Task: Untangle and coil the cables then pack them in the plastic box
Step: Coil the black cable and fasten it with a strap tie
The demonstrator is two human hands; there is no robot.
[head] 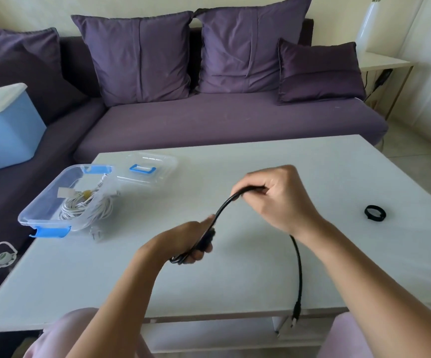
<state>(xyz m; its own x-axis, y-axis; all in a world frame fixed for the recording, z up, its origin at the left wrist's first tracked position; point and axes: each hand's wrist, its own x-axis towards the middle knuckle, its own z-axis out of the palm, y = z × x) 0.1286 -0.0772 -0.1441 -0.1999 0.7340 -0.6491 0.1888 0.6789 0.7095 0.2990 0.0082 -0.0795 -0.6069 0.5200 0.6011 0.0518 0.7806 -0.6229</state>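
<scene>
The black cable [223,207] is clenched by the left hand [192,241] and pinched by the right hand [274,195], its loose tail hung below the latter

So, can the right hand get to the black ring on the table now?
Probably yes: only bare table lies between the right hand and the black ring. But that hand grips the black cable, so it must let go first.

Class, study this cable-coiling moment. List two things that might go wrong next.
1. The black cable's free end hangs past the table edge and may snag as the left hand and right hand pull in slack.
2. The white cable's plug lies outside the plastic box, so the lid might not close.
</scene>
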